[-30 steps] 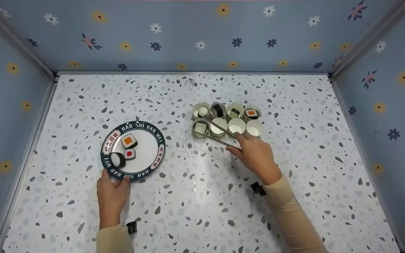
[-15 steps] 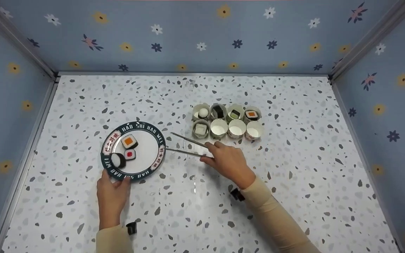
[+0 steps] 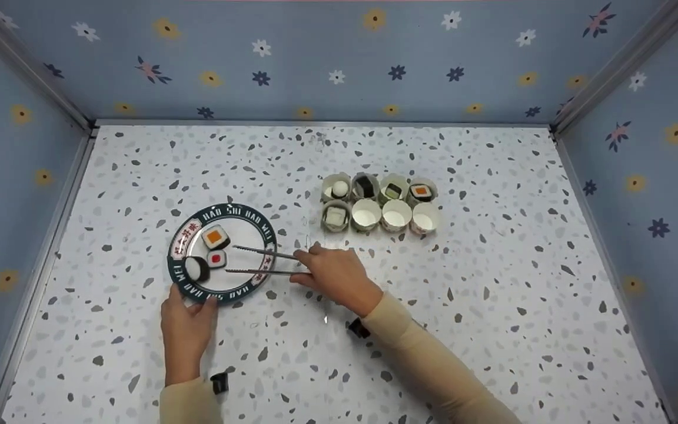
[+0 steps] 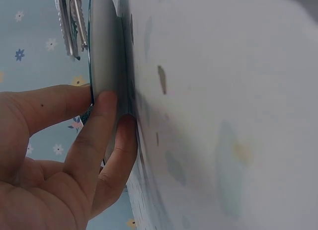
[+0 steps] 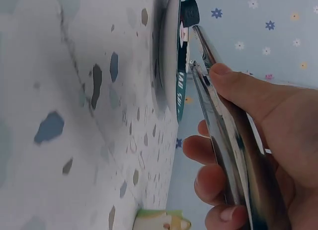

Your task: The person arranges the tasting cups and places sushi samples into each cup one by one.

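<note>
My left hand (image 3: 187,330) pinches the near-left rim of a round plate (image 3: 248,232) with a dark green lettered border, thumb and fingers on either side of it in the left wrist view. Three toy sushi pieces lie there: an orange-centred one (image 3: 214,237), a smaller red-centred one (image 3: 216,259) and a white one with a black wrap (image 3: 196,269). My right hand (image 3: 339,280) grips metal tongs (image 5: 233,150). Their spread tips reach over the plate, just right of the red-centred piece, with nothing between them.
Right of the plate stand two rows of paper cups (image 3: 396,217). The back row holds a white ball (image 3: 340,189), a black piece (image 3: 365,187), a green-centred piece (image 3: 393,191) and an orange-centred roll (image 3: 421,192). A pale block (image 3: 335,217) sits in the front-left cup. Flowered walls enclose the table.
My right hand has carried the spread tongs leftward from above the cups to over the plate. The left hand stays at the rim, and the sushi pieces have not moved.
</note>
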Tool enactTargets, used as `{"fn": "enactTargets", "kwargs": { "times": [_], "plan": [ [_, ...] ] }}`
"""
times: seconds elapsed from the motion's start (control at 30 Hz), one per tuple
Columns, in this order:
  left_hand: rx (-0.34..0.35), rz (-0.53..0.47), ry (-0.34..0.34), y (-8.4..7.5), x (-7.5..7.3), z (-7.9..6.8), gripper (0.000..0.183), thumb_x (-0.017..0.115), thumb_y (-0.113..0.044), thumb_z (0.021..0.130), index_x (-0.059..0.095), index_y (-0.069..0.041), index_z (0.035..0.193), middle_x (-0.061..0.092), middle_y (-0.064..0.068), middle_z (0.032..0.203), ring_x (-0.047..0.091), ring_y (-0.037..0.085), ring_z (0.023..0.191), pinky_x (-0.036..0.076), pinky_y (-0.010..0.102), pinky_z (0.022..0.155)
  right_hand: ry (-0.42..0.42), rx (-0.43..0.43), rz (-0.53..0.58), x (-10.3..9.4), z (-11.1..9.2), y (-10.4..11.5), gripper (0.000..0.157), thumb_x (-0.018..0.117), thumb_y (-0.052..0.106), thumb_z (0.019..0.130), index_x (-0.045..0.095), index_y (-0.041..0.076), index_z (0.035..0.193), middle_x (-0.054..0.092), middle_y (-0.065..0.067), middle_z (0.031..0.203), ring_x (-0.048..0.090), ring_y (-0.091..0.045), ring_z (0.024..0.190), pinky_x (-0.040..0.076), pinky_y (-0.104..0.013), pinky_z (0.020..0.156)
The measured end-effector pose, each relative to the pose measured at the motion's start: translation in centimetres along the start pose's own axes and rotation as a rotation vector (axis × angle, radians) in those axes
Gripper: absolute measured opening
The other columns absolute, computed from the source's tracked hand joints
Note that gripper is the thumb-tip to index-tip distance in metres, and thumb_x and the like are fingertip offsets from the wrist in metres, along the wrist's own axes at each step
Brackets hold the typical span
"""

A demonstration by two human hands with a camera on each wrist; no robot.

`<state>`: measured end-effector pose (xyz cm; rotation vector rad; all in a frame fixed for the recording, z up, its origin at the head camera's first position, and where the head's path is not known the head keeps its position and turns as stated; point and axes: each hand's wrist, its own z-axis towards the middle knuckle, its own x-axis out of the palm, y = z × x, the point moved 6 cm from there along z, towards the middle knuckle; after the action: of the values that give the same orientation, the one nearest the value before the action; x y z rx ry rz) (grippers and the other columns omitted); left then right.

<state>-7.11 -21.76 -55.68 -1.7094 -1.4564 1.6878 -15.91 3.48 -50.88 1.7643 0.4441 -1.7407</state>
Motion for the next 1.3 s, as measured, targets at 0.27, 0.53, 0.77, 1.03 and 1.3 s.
{"fn": "enactTargets", "kwargs": {
  "times": [0.27,0.53,0.77,1.03,1.3],
  "plan": [
    [0.003,-0.005,0.004,-0.1,0.0,0.1,0.074,0.064,-0.013,0.096,0.023,0.006,0.154,0.037,0.038,0.135,0.062,0.045,0.106,0.046,0.047,0.094,0.054,0.000,-0.008,1.3,1.4,1.1,0.037,0.063,0.051,0.095,0.069,0.018,0.110,0.065,0.004,0.086,0.060,-0.014,0.066,0.047,-0.030,0.048],
    [-0.018,-0.007,0.007,0.1,-0.1,0.1,0.076,0.065,-0.013,0.097,0.020,0.005,0.156,0.036,0.037,0.137,0.061,0.045,0.108,0.045,0.047,0.095,0.082,0.013,-0.042,1.8,2.4,1.8,0.040,0.062,0.053,0.095,0.070,0.018,0.113,0.066,0.001,0.088,0.062,-0.017,0.066,0.048,-0.031,0.048],
    [-0.016,0.001,0.006,0.1,-0.1,0.2,0.074,0.064,-0.013,0.097,0.023,0.004,0.155,0.036,0.036,0.138,0.061,0.043,0.108,0.046,0.046,0.094,0.092,0.020,-0.042,2.1,2.6,2.1,0.040,0.062,0.052,0.095,0.070,0.019,0.117,0.069,0.002,0.091,0.063,-0.016,0.067,0.050,-0.031,0.050],
    [-0.010,-0.001,0.010,0.1,-0.1,0.3,0.073,0.064,-0.013,0.096,0.023,0.005,0.155,0.036,0.036,0.138,0.060,0.044,0.109,0.047,0.046,0.095,0.070,0.017,-0.017,1.4,1.7,1.4,0.036,0.060,0.050,0.097,0.070,0.019,0.113,0.067,0.003,0.087,0.061,-0.014,0.065,0.048,-0.029,0.049],
    [-0.027,-0.014,0.027,0.1,-0.1,0.3,0.076,0.064,-0.013,0.097,0.019,0.005,0.156,0.033,0.037,0.141,0.060,0.045,0.111,0.048,0.045,0.095,0.019,0.027,-0.025,0.2,-0.2,-0.2,0.036,0.062,0.049,0.096,0.070,0.018,0.112,0.067,0.004,0.086,0.060,-0.013,0.060,0.046,-0.029,0.047]
  ]
}}
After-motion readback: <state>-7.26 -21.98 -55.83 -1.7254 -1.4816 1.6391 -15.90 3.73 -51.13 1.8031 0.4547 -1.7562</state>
